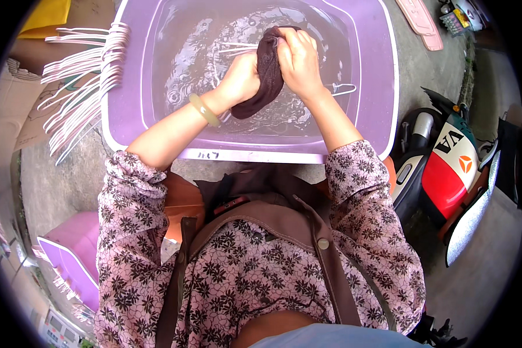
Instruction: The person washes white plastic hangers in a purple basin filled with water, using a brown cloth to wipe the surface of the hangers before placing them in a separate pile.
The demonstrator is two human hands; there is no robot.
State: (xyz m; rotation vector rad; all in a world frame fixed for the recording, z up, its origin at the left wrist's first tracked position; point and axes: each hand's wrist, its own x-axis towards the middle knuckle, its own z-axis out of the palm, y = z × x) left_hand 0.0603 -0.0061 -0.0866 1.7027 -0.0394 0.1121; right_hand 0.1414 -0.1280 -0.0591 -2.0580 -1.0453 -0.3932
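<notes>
Seemingly mid-wash, the dark brown wet cloth (267, 72) is bunched above the water at upper centre of the frame, the left hand (240, 78) and right hand (298, 58) each in a closed grip on it. White wire hangers (342, 88) lie submerged in the large lilac plastic tub (127, 116); more hangers (78, 87) hook over its left rim, crowding that side. Room stays open inside the tub.
</notes>
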